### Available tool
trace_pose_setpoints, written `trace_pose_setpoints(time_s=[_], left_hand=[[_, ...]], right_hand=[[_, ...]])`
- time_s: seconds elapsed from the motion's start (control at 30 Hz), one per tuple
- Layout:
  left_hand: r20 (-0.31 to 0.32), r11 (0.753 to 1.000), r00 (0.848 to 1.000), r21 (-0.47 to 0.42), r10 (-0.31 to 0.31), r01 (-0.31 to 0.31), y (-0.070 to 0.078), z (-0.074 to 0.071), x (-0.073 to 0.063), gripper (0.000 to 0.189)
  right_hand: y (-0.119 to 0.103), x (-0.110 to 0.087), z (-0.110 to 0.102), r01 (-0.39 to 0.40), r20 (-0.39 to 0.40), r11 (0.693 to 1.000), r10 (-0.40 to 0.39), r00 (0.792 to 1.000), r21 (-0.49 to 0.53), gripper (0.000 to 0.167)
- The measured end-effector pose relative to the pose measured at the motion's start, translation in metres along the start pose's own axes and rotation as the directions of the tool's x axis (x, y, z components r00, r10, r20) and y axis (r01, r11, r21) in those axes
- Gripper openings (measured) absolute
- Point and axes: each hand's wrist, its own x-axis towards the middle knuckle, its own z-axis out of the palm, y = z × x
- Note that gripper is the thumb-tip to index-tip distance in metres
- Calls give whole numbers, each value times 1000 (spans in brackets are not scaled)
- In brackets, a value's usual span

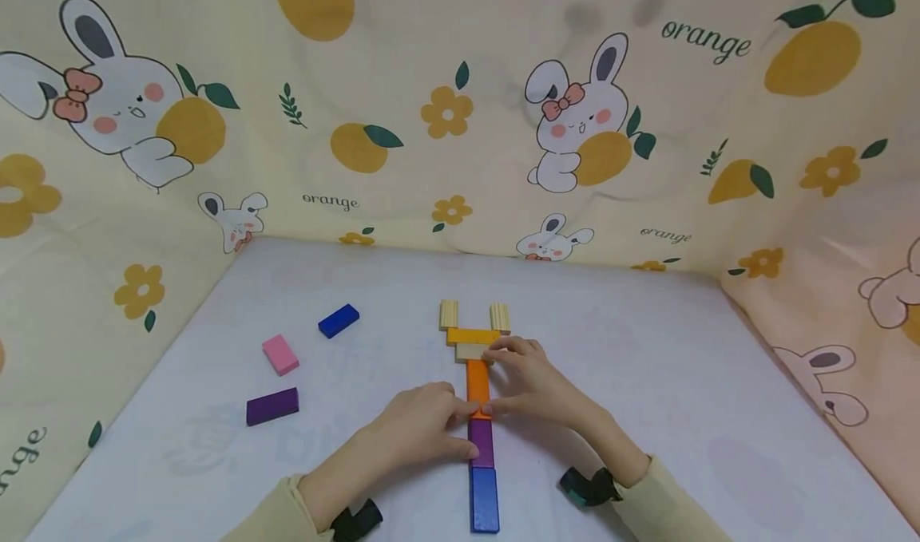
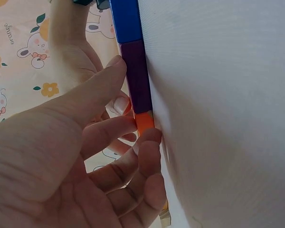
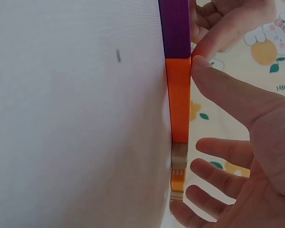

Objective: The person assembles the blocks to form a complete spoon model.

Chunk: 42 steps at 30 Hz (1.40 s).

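A line of wooden blocks runs away from me on the white table: a blue block (image 1: pixel 485 500), a purple block (image 1: pixel 481 444), an orange block (image 1: pixel 477 382), then a pale wood block (image 1: pixel 470 352) crosswise. Beyond it a yellow block (image 1: pixel 470 336) lies crosswise, with two pale blocks pointing away at its ends. My left hand (image 1: pixel 424 422) has its thumb beside the purple block and a fingertip touching the orange block near their joint. From the other side, my right hand's (image 1: pixel 539 378) thumb touches the orange block's near end. Its other fingers spread toward the pale wood block.
Loose on the left of the white table (image 1: pixel 640 350) lie another blue block (image 1: pixel 339 320), a pink block (image 1: pixel 280 354) and a dark purple block (image 1: pixel 272 406). A printed cloth (image 1: pixel 402 63) with rabbits and oranges rises behind the table and along both sides.
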Motion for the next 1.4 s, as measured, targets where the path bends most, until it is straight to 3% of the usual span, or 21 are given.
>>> trace_pose_setpoints(time_s=[0.43, 0.6, 0.77, 0.93, 1.03, 1.23, 1.4], left_hand=[[-9, 999, 1000, 26, 21, -21, -1, 1, 1, 58], [-25, 1000, 1000, -24, 0, -1, -12, 0, -12, 55], [-102, 995, 994, -89, -42, 33, -45, -19, -40, 48], [-259, 994, 964, -105, -59, 33, -91, -47, -74, 46], [-297, 988, 950, -150, -91, 47, -121, -63, -95, 49], [-195, 945, 955, -284, -224, 164, -171, -74, -125, 55], [-117, 913, 978, -391, -171, 113, -196, -72, -140, 48]], right_hand=[[1, 0, -2, 0, 45, 1000, 1, 999, -15, 75], [1, -1, 1, -1, 48, 1000, 1, 999, 3, 79], [-1, -1, 3, 3, 46, 1000, -3, 999, -4, 80], [0, -3, 1, 6, 42, 1000, -5, 999, -15, 81], [1, -3, 1, 11, 37, 1000, -11, 999, -12, 80], [3, -2, 1, 7, 49, 1000, -7, 999, -9, 80], [4, -2, 3, -12, 53, 1000, 12, 999, -14, 82]])
